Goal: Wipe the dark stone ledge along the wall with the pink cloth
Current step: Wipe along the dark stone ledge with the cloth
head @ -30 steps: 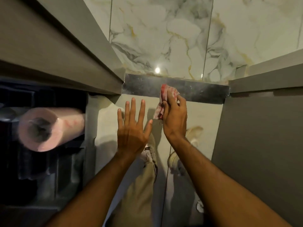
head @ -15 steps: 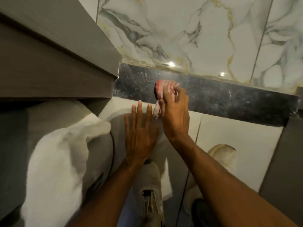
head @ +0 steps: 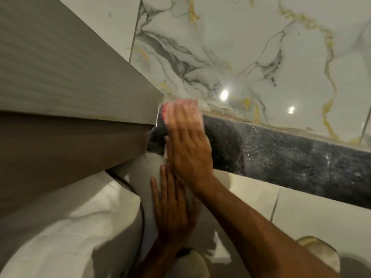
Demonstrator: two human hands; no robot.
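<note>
The dark stone ledge runs along the foot of the marble wall, speckled and wet-looking. My right hand lies flat on its left end, pressing the pink cloth against the stone; the cloth shows past my fingertips, blurred by motion. The cloth sits right at the corner where the ledge meets the grey cabinet. My left hand rests flat with fingers spread on the pale tile face below the ledge, holding nothing.
A grey wood-grain cabinet juts out at the left, touching the ledge's left end. White fabric bulges at lower left beside a dark cable. The marble wall rises behind. A pale shoe stands at lower right.
My right hand has slid the cloth leftward along the ledge into the corner by the cabinet and flattened over it. The camera has moved closer. My left hand stays on the tile.
</note>
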